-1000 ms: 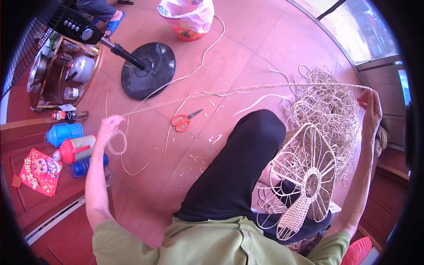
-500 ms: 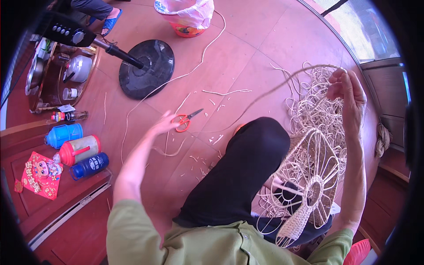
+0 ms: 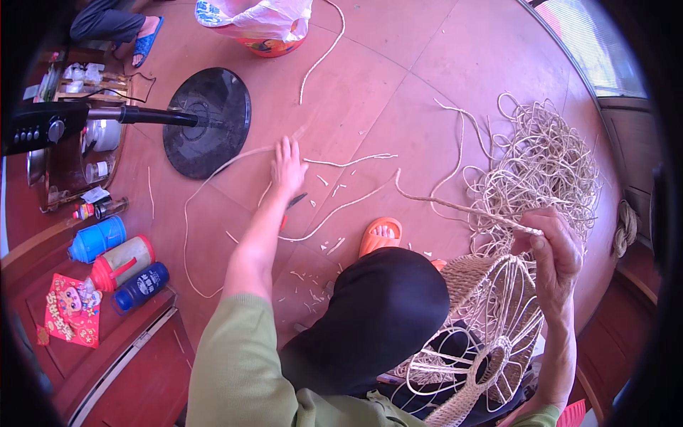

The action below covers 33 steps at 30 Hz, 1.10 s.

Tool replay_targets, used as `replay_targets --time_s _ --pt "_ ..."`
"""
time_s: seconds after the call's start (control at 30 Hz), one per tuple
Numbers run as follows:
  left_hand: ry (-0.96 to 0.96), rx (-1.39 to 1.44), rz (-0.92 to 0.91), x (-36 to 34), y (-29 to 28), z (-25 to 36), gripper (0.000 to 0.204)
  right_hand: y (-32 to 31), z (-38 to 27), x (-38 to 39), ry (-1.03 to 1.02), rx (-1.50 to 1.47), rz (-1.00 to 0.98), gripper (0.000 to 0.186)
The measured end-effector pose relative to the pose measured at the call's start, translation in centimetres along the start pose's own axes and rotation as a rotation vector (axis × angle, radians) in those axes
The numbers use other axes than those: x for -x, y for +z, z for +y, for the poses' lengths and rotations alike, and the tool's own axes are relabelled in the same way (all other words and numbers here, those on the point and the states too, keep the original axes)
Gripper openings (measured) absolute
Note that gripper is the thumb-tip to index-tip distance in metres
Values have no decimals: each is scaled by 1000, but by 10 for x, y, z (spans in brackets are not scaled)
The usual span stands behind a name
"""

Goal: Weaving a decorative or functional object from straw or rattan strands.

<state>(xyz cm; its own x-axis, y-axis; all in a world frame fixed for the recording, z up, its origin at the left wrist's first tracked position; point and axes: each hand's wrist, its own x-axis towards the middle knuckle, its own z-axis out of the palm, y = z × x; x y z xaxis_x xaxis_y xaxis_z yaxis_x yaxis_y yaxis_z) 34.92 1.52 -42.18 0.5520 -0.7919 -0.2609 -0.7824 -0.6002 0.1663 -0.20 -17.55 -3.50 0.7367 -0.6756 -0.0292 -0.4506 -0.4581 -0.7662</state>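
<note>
My right hand (image 3: 553, 245) is closed in a pinch on the tip of a beige cord (image 3: 462, 208), which runs left from the fingertips across the floor. My left hand (image 3: 287, 169) reaches forward low over the floor, fingers stretched and somewhat apart, beside another length of cord (image 3: 186, 220). Whether it touches that cord is not plain. Scissors (image 3: 296, 201) lie by my left wrist, their orange handles mostly hidden by the forearm. A half-woven cord piece with an oval ring and spokes (image 3: 491, 349) rests at my lap, below my right hand.
A big tangled heap of cord (image 3: 548, 171) lies at the right. Cord scraps (image 3: 306, 292) litter the floor by an orange slipper (image 3: 380, 233). A round black stand base (image 3: 220, 146), a lined bin (image 3: 274, 46) and a blue bottle (image 3: 141, 286) stand around. Another person's slippered foot (image 3: 146, 43) shows at the upper left.
My right hand has come down, still pinching the cord tip. My left hand has moved forward and right, past the scissors. The view has shifted, and the orange slipper now shows more.
</note>
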Motion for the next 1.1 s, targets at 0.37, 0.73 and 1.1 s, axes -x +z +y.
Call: replay_targets --time_s 0.37,0.73,1.1 --pt "-93 113 -97 -10 -14 11 68 15 -18 11 -62 -16 -113 30" --pt "-279 120 -204 -131 -19 56 76 -19 2 19 -21 112 -36 54" --pt "-73 1122 42 57 -56 30 40 0 -40 27 -171 171 -148 26"
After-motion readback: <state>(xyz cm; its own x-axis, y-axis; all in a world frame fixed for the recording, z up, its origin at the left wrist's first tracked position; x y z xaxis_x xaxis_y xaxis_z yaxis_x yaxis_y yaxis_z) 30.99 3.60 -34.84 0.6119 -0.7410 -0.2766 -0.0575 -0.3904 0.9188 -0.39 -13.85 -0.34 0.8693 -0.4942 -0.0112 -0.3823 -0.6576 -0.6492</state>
